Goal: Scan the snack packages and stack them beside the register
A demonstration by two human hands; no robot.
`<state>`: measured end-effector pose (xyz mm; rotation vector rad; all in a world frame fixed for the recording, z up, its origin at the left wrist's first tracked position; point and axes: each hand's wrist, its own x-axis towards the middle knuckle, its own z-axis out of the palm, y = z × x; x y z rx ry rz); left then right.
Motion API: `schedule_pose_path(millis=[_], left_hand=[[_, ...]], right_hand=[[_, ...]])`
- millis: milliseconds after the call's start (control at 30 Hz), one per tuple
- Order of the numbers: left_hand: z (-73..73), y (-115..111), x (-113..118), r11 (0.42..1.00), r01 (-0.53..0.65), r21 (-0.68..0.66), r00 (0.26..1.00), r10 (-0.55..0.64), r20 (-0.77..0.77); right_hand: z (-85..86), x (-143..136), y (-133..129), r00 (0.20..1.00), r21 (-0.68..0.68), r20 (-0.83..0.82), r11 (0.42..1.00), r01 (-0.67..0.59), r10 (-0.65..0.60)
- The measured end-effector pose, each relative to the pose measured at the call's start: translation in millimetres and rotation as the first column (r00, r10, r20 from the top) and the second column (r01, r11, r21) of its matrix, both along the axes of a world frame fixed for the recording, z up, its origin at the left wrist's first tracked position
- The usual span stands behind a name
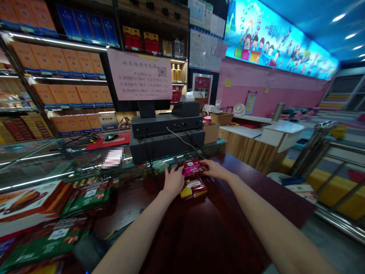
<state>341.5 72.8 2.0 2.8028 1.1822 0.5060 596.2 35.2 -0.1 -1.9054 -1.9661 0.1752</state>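
A dark red packet with a pink label [192,168] lies near the glass counter's edge, between my two hands. My left hand [173,179] touches its left end, fingers apart. At its right end my right hand [210,169] grips the edge with thumb and fingers. Just in front of it, a red and yellow packet [194,188] rests on the dark wooden table [211,232], touched by neither hand.
Green packets [88,194] and a flat orange and white box [31,198] lie at the left. A dark handheld device [91,251] is at the lower left. Behind the hands stands a black register [168,140] with cables. A metal railing [336,152] is at the right.
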Motion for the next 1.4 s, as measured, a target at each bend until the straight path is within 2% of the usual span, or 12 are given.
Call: schedule_pose_path(millis=[367,633,1000,1400], left_hand=[[12.2,-9.0,-11.1,0.999,-0.035,0.007,0.999,0.035,0.000],[20.4,-13.8,-29.2,0.998,-0.046,0.045,0.999,0.046,-0.009],[35.6,-20.4,-77.0,0.989,-0.091,0.115,0.996,0.092,-0.004],[48.2,-30.8,-144.1,0.975,-0.160,0.154,0.987,0.159,0.018]], right_hand=[[-1.9,0.0,-6.3,1.000,0.039,0.020,0.999,-0.002,0.001],[2.4,-10.1,-14.9,0.999,0.059,0.049,0.998,0.020,-0.023],[18.0,-52.3,-25.6,0.996,0.058,0.088,0.998,-0.020,0.014],[26.1,-113.6,-28.9,0.988,0.107,0.085,0.985,-0.137,0.128]])
